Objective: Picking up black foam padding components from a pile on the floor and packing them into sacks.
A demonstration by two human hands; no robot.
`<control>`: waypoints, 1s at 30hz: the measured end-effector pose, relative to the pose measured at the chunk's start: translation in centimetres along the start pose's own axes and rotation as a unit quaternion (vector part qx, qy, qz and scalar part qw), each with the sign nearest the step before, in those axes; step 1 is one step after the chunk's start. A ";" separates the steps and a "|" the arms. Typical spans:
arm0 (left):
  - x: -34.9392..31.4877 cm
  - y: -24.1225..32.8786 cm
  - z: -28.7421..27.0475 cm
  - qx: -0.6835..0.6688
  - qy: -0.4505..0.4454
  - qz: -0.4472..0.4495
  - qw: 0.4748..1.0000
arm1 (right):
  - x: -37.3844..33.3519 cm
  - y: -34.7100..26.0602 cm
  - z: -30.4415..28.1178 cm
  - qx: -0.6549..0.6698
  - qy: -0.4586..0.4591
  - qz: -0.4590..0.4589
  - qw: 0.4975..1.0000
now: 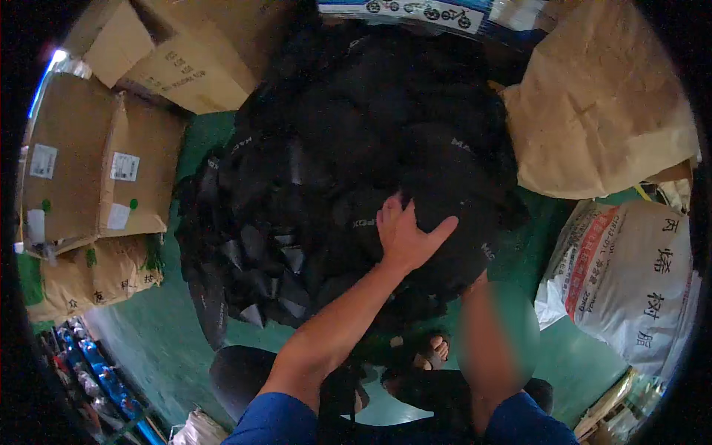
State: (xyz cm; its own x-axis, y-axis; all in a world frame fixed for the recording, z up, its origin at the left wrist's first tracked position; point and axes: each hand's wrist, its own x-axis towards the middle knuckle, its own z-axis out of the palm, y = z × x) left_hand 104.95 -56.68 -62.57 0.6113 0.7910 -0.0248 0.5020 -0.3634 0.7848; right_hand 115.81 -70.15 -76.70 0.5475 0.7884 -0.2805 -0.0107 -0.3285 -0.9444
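A large heap of black, thin, flexible-looking pieces (297, 178) with small pale lettering lies in front of me; I cannot tell their exact kind. My left hand (408, 233) is over the heap's near right part, thumb and fingers spread apart. It is against or just above a broad dark piece (452, 178) with a rounded outline. My right hand (478, 283) goes in at the near right edge of that piece. Only its wrist side shows; the fingers are hidden beneath or behind the black material.
Stacked cardboard boxes (144, 167) stand on the left. On the right are a big brown paper bag (593, 96) and a white printed sack (630, 274). A blue-and-white printed carton (415, 13) is at the far side. Green floor (200, 156) surrounds the heap.
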 end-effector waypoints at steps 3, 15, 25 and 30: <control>-0.2 -0.6 0.1 0.002 0.002 0.005 1.000 | -0.1 -0.2 0.0 -0.004 -0.010 0.005 1.000; -2.8 4.3 -2.9 0.028 0.082 0.070 0.994 | -4.3 -3.2 1.1 -0.026 -0.030 0.006 0.999; -6.0 16.9 -18.8 0.008 0.106 0.050 0.993 | -11.8 -19.9 1.1 0.009 -0.093 0.036 0.995; -8.9 27.5 -31.1 -0.072 0.142 0.031 0.987 | -19.0 -29.1 -3.5 0.055 -0.215 0.029 0.975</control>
State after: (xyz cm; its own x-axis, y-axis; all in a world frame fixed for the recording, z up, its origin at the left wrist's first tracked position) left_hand 94.27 -58.38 -21.53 0.4315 0.8828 0.1856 0.3636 -0.3585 0.8598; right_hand 108.67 -77.38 -43.26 0.1412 0.9229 -0.3582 -0.1347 -0.3405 -0.9305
